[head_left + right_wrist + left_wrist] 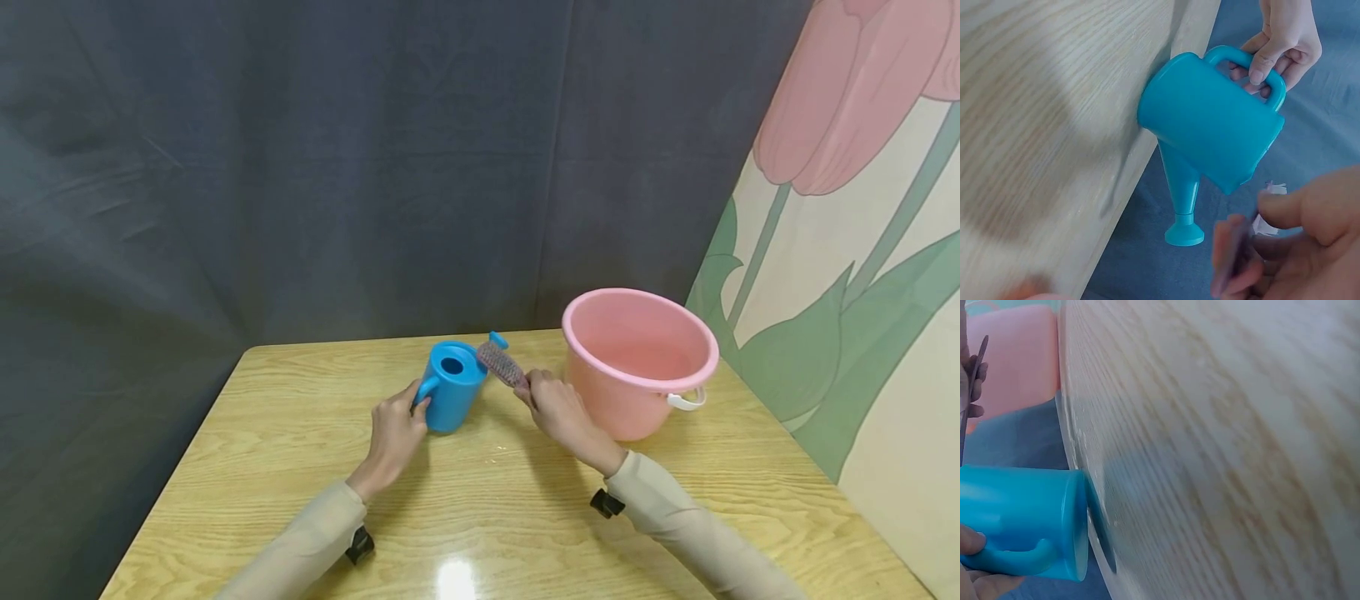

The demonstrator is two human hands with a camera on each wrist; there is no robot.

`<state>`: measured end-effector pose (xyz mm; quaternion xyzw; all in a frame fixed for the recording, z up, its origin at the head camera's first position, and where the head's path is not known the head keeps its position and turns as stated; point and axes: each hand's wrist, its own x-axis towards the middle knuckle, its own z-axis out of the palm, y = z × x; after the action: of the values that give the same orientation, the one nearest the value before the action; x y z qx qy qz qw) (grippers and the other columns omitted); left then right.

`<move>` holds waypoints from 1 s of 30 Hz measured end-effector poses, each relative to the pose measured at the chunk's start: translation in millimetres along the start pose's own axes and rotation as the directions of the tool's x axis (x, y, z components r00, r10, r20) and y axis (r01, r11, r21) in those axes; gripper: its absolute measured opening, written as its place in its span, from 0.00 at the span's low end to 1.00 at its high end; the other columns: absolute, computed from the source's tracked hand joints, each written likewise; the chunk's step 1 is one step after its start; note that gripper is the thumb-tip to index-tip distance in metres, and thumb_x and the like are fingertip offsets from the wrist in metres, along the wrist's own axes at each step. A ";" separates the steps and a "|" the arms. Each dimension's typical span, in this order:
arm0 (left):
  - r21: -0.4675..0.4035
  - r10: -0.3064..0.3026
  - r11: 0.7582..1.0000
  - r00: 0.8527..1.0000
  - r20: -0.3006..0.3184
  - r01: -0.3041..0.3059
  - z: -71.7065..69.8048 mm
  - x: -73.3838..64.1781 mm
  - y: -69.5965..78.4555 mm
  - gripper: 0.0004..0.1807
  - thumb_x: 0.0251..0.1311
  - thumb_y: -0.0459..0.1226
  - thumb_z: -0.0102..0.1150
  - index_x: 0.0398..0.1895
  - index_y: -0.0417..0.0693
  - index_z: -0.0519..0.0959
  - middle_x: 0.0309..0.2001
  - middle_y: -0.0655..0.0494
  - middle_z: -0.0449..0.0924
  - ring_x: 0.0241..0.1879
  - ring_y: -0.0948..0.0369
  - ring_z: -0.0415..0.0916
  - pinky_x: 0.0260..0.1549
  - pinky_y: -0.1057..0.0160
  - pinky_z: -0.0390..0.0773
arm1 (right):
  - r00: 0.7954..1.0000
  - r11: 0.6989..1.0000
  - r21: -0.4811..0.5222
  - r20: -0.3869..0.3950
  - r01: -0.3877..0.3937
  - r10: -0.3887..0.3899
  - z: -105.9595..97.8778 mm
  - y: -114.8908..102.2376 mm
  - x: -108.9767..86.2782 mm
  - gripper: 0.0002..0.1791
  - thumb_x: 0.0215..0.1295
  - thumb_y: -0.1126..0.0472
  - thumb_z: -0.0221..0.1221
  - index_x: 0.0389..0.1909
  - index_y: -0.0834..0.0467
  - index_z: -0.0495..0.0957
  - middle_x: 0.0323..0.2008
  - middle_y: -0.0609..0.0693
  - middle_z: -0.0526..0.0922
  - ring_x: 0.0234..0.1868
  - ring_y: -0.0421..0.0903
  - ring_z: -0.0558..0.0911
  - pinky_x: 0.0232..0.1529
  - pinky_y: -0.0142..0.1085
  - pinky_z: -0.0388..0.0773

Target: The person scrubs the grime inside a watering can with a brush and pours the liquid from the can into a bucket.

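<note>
A blue watering can [453, 400] stands close over the middle of the table. My left hand [395, 433] grips its handle, fingers wrapped round the loop in the right wrist view. Its spout [1180, 181] with a flared rose points away to the far right. My right hand [558, 408] holds a purple brush [501, 364] by the handle. The brush head overlaps the can's rim in the head view, and pale bristles [1269, 219] show beyond my thumb in the right wrist view.
A pink bucket [588, 408] with a white handle grip [686, 401] stands on the right of the wooden table [300, 417], just beyond my right hand. Small wet drops [495, 455] lie on the table. A dark curtain [375, 167] hangs behind, and a tulip-painted wall [885, 400] borders the right.
</note>
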<state>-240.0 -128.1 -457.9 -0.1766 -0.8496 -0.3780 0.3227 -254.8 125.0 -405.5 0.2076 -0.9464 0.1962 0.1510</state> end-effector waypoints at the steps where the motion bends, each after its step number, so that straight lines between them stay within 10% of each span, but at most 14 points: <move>1: -0.004 -0.005 1.000 1.000 0.004 0.005 -0.3 0.5 0.0 0.07 0.59 0.22 0.63 0.41 0.32 0.80 0.38 0.37 0.85 0.40 0.45 0.85 0.34 0.49 0.85 | 1.000 1.000 -0.005 0.006 0.002 -0.002 0.2 0.0 -0.3 0.11 0.69 0.61 0.61 0.31 0.64 0.74 0.25 0.53 0.74 0.24 0.50 0.75 0.22 0.47 0.76; 14: -0.061 -0.134 0.989 0.991 -0.007 0.133 -3.4 3.7 -0.9 0.03 0.60 0.23 0.63 0.34 0.35 0.82 0.31 0.43 0.85 0.32 0.54 0.85 0.32 0.51 0.85 | 0.998 0.998 0.055 0.061 -0.008 0.005 1.2 3.4 -5.6 0.12 0.60 0.65 0.67 0.27 0.61 0.72 0.22 0.49 0.70 0.20 0.44 0.71 0.17 0.36 0.71; 30: -0.212 -0.340 0.929 0.927 -0.156 0.304 -10.8 7.1 -4.4 0.03 0.61 0.26 0.64 0.36 0.34 0.85 0.32 0.44 0.87 0.28 0.53 0.85 0.24 0.69 0.77 | 0.993 0.998 -0.029 0.101 -0.054 0.057 12.4 7.3 -8.8 0.13 0.60 0.63 0.67 0.27 0.62 0.72 0.22 0.52 0.73 0.21 0.48 0.75 0.20 0.43 0.77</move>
<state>-243.2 -138.7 -449.9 -0.0264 -0.7936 -0.5182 0.3178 -253.0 128.7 -421.9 0.1889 -0.9607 0.1769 0.1000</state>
